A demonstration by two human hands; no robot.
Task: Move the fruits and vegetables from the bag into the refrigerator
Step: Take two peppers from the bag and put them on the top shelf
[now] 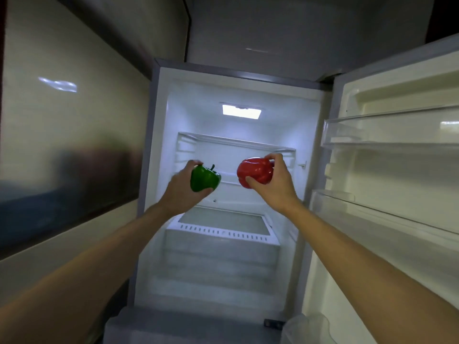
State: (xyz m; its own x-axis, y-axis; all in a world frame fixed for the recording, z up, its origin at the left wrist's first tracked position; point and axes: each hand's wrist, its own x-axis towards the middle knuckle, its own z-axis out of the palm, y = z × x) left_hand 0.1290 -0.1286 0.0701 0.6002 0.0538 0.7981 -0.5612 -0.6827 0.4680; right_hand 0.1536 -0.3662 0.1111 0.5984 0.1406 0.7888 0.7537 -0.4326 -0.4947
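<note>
Left hand (pixel 181 187): fingers wrapped round a glossy green bell pepper (pixel 205 179), stem up. Right hand (pixel 273 181): thumb and fingers gripping a glossy red bell pepper (pixel 254 173). Both held level, apart, in front of the open white refrigerator (pixel 159 145); its clear glass shelf (pixel 231 176) lies straight ahead, roughly equally near both hands. Bag: not seen.

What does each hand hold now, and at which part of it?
The left hand grips a glossy green bell pepper round its body, not its stem. The right hand grips a glossy red bell pepper, thumb beneath, fingers on top.
</note>
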